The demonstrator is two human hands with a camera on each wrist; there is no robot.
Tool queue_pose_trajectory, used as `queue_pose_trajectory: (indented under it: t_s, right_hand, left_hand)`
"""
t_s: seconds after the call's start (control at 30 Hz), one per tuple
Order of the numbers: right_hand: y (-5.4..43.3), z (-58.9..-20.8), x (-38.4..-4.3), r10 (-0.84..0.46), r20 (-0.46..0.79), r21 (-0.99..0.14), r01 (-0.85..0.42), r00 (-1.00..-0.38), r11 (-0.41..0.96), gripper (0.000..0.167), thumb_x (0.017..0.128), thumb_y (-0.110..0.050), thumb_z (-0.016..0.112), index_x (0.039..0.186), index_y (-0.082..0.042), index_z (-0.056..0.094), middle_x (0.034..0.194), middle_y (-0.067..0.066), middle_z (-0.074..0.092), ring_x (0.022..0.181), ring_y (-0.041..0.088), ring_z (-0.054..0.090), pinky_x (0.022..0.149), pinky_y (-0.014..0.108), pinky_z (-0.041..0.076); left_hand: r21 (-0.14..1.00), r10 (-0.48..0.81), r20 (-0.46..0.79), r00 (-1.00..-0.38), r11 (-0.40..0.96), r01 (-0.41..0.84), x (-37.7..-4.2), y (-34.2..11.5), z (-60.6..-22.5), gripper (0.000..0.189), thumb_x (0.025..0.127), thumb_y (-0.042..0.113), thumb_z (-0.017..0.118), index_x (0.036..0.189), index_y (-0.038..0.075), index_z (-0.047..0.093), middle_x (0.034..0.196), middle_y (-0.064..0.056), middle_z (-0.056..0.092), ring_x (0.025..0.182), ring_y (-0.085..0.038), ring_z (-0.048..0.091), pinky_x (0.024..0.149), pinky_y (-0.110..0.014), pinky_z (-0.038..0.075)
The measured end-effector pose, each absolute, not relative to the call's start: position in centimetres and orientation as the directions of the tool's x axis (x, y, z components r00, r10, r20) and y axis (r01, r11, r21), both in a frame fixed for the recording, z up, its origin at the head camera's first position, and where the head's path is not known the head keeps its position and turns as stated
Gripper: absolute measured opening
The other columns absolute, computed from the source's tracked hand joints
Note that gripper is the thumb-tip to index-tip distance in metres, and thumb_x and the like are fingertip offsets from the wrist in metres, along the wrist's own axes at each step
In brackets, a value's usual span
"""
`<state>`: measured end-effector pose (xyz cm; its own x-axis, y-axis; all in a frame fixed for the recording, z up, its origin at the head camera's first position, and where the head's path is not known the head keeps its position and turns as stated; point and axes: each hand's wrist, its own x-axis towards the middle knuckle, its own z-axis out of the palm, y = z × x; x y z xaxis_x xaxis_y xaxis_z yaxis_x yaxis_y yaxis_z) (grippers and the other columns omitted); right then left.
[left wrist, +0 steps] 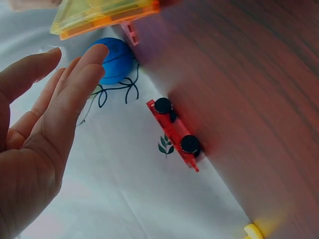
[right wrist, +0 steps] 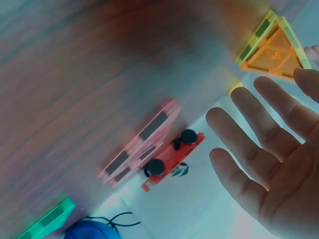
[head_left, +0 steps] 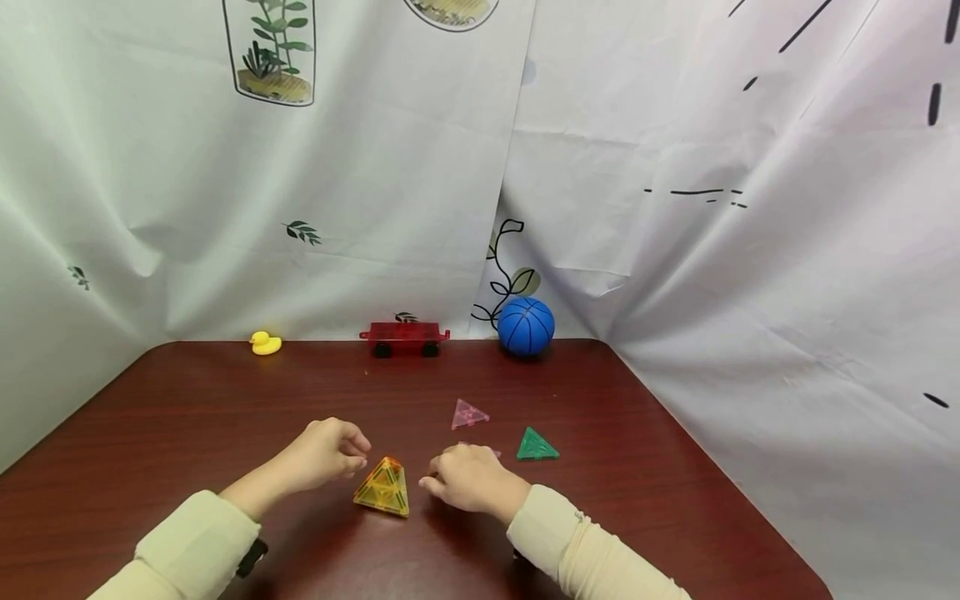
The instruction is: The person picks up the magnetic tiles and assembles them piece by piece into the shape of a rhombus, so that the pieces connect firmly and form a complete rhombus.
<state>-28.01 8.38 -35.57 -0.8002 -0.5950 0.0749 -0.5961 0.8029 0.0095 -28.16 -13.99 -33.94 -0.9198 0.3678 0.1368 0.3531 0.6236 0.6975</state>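
Note:
A pyramid of yellow and orange triangular magnetic tiles [head_left: 385, 492] stands on the table between both hands. To its left is my left hand [head_left: 328, 454], fingers loosely bent and holding nothing; the left wrist view shows a gap between its fingertips and the pyramid [left wrist: 107, 17]. On the other side, my right hand [head_left: 471, 478] hovers low with its fingers spread apart in the right wrist view, gripping nothing. Beyond the right hand lies a pink triangular tile [head_left: 468, 414], and a second pink tile is mostly hidden behind that hand. A green triangular tile [head_left: 536, 447] lies to the right.
Along the table's back edge sit a yellow rubber duck [head_left: 266, 343], a red wheeled toy car base [head_left: 405, 337] and a blue ball [head_left: 526, 326]. A white printed cloth [head_left: 390, 183] hangs behind the dark red-brown table [head_left: 637, 508].

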Motion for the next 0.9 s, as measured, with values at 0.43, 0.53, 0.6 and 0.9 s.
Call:
queue_pose_trajectory:
  t_s: [0.43, 0.53, 0.6, 0.9]
  right_hand:
    - [11.1, -35.7, -28.7, -0.546, 0.140, -0.022, -0.554, -0.826, 0.832, 0.021, 0.085, -0.039, 0.052, 0.090, -0.024, 0.067, 0.082, -0.013, 0.059, 0.074, 0.006, 0.055, 0.052, 0.025, 0.041]
    - [11.7, -35.6, -28.8, -0.527, 0.151, -0.018, -0.536, -0.836, 0.844, 0.020, 0.085, -0.038, 0.052, 0.085, -0.024, 0.066, 0.079, -0.012, 0.058, 0.070, 0.006, 0.054, 0.048, 0.023, 0.038]
    - [12.2, -35.6, -29.0, -0.515, 0.160, -0.019, -0.525, -0.842, 0.851, 0.020, 0.084, -0.037, 0.053, 0.077, -0.024, 0.065, 0.072, -0.012, 0.056, 0.065, 0.006, 0.052, 0.046, 0.023, 0.037]
    - [13.9, -35.4, -29.6, -0.477, 0.183, -0.020, -0.489, -0.859, 0.872, 0.021, 0.084, -0.032, 0.053, 0.088, -0.017, 0.068, 0.077, -0.008, 0.061, 0.067, 0.007, 0.054, 0.049, 0.025, 0.040]
  left_hand:
    - [0.645, 0.327, 0.165, -0.930, 0.678, 0.353, -27.4, -13.0, -32.1, 0.011, 0.072, 0.003, 0.067, 0.081, 0.005, 0.062, 0.071, -0.002, 0.062, 0.057, -0.012, 0.055, 0.053, -0.027, 0.046]
    - [0.648, 0.340, 0.172, -0.925, 0.668, 0.366, -27.4, -12.6, -31.8, 0.011, 0.072, 0.003, 0.067, 0.082, 0.005, 0.062, 0.072, -0.002, 0.062, 0.059, -0.012, 0.057, 0.054, -0.028, 0.047]
    - [0.650, 0.347, 0.177, -0.921, 0.662, 0.374, -27.5, -12.3, -31.6, 0.011, 0.072, 0.004, 0.068, 0.082, 0.005, 0.063, 0.073, -0.003, 0.063, 0.060, -0.012, 0.057, 0.055, -0.029, 0.047]
    - [0.651, 0.387, 0.186, -0.903, 0.640, 0.408, -27.8, -10.4, -31.4, 0.010, 0.074, 0.007, 0.067, 0.083, 0.007, 0.063, 0.075, 0.000, 0.062, 0.066, -0.010, 0.058, 0.058, -0.028, 0.048]
